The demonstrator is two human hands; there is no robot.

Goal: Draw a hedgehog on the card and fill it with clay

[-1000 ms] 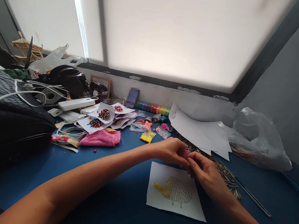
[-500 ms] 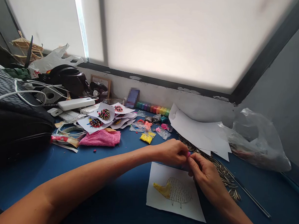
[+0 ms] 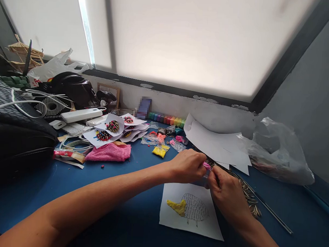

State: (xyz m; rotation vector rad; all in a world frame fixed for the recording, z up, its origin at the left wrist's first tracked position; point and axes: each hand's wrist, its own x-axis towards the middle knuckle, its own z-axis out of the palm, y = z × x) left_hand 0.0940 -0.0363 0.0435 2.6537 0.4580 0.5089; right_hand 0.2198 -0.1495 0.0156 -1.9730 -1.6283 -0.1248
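Both hands are closed over a small clear plastic packet of pink clay (image 3: 206, 165). My left hand (image 3: 189, 165) grips its left side in a fist. From the right, my right hand (image 3: 227, 187) pinches it; most of the packet is hidden by the fingers. Just below the hands lies a white sheet (image 3: 174, 226) with a pencil-drawn hedgehog-like animal, its head covered in yellow clay (image 3: 179, 207) and its body marked with short strokes. Striped sunflower seeds (image 3: 252, 202) are spread behind and beside my right hand.
A yellow clay packet (image 3: 160, 150), other opened packets and a row of coloured clay (image 3: 167, 119) lie further back. Finished seed pictures (image 3: 113, 126) and a pink cloth (image 3: 108, 152) sit left. Blank paper (image 3: 212, 139), a plastic bag (image 3: 284, 160) and a metal rod (image 3: 277, 214) are right.
My hands have drawn slightly apart, and more of the pink clay and clear plastic shows between them. My right hand has turned into a tighter grip. The view has shifted slightly.
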